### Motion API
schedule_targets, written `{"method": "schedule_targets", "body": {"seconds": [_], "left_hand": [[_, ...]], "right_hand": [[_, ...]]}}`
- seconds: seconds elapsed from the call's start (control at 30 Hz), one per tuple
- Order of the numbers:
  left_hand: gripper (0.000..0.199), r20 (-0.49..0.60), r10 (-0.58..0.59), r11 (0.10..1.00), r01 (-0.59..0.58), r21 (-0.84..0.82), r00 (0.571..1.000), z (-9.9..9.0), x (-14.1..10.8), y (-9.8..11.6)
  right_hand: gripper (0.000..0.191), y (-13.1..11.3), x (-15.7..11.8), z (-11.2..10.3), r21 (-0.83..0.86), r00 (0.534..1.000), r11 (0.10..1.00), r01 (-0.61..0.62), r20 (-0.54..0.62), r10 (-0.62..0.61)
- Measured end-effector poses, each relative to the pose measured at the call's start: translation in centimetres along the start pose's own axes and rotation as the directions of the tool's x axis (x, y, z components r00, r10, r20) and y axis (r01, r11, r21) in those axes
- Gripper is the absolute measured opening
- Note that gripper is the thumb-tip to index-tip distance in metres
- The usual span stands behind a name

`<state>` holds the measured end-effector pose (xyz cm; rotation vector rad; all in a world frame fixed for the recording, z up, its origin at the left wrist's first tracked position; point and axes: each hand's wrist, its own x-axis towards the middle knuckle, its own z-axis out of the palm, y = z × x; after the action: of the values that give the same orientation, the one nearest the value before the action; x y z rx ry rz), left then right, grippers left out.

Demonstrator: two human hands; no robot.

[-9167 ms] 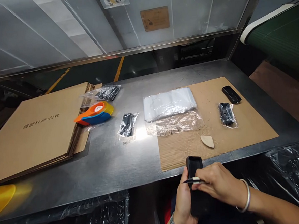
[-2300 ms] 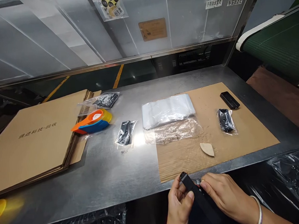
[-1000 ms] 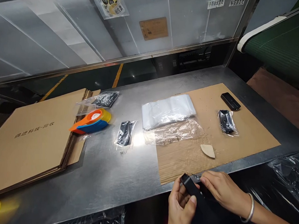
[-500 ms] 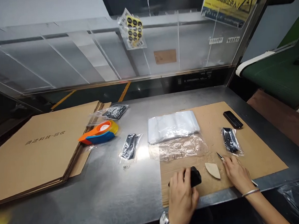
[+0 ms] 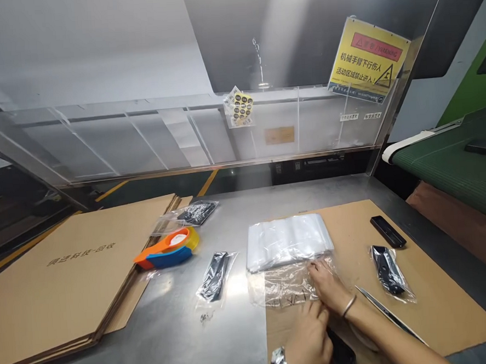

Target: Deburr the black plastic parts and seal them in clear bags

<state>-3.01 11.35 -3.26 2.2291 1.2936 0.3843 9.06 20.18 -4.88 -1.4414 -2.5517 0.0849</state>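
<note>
My right hand (image 5: 325,281), with a bracelet at the wrist, reaches to the lower right edge of a stack of clear plastic bags (image 5: 288,242); its fingertips touch the film, and what they pinch is too small to make out. My left hand (image 5: 308,334), wearing a watch, is lower down with its fingers curled in, beside a black object (image 5: 341,351). Whether it grips anything is hidden. Tweezers (image 5: 389,313) lie on the cardboard sheet (image 5: 448,312) under my right forearm's far side. A pale curved piece is mostly covered by that forearm.
At the right lie a black device (image 5: 388,232) and a bagged black one (image 5: 388,270). Left of the bags are another bagged black item (image 5: 215,277), an orange and blue tape dispenser (image 5: 167,251), a dark packet (image 5: 198,212) and stacked cardboard (image 5: 79,274). A green conveyor (image 5: 451,153) stands at right.
My right hand has let go of the tweezers and moved up and left to the bags. My left hand has shifted, and the black object is now at its right side. The view has tilted upward.
</note>
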Motion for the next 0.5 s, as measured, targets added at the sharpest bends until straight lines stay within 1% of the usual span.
{"method": "schedule_targets", "body": {"seconds": [0.07,0.1,0.2,0.33,0.5], "left_hand": [[0.048,-0.079,-0.088,0.996,0.089,0.004,0.993,-1.0,0.4,-0.5],[0.051,-0.106,-0.123,0.992,0.124,0.002,0.987,-1.3,0.6,-0.9],[0.056,-0.169,-0.207,0.978,0.207,-0.015,0.964,-1.7,1.6,-2.0],[0.055,-0.223,-0.283,0.959,0.275,-0.067,0.933,-1.5,3.1,-3.1],[0.053,-0.297,-0.333,0.941,0.294,-0.17,0.895,-1.2,4.6,-3.3]], "right_hand": [[0.048,0.5,2.0,0.4,-0.038,1.0,0.999,-0.021,-0.009,0.021],[0.049,0.8,2.8,0.6,-0.056,0.999,0.998,-0.034,-0.011,0.034],[0.037,1.4,4.4,0.7,-0.105,0.999,0.993,-0.051,0.001,0.052],[0.025,1.3,5.5,0.7,-0.143,0.999,0.99,-0.014,0.039,0.02],[0.025,1.0,5.6,0.7,-0.137,1.0,0.991,-0.011,0.016,0.013]]}}
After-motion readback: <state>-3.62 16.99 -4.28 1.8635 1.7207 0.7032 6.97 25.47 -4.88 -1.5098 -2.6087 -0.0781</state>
